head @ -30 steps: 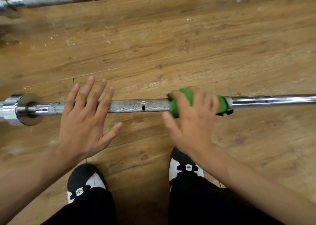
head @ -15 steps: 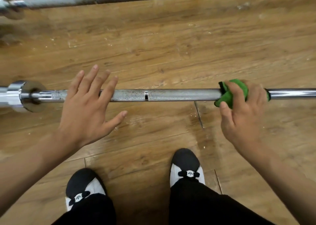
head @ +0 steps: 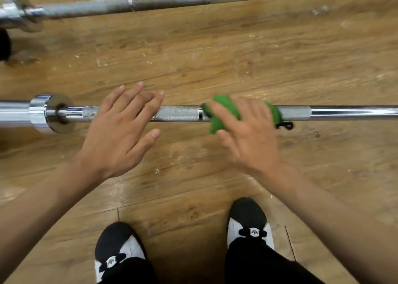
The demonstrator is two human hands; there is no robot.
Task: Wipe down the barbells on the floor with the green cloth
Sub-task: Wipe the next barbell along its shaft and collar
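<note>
Two barbells (head: 178, 113) (head: 107, 5), one cloth (head: 224, 107) — two hands (head: 120, 132) (head: 247, 132)

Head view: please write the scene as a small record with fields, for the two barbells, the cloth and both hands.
near barbell: lies on the wooden floor, running left to right, collar at the left
far barbell: lies on the floor beyond it, no hand on it
green cloth: wrapped over the near barbell's shaft
left hand: fingers straight and spread, laid across the knurled shaft
right hand: grips the green cloth on the bar; blurred
</note>
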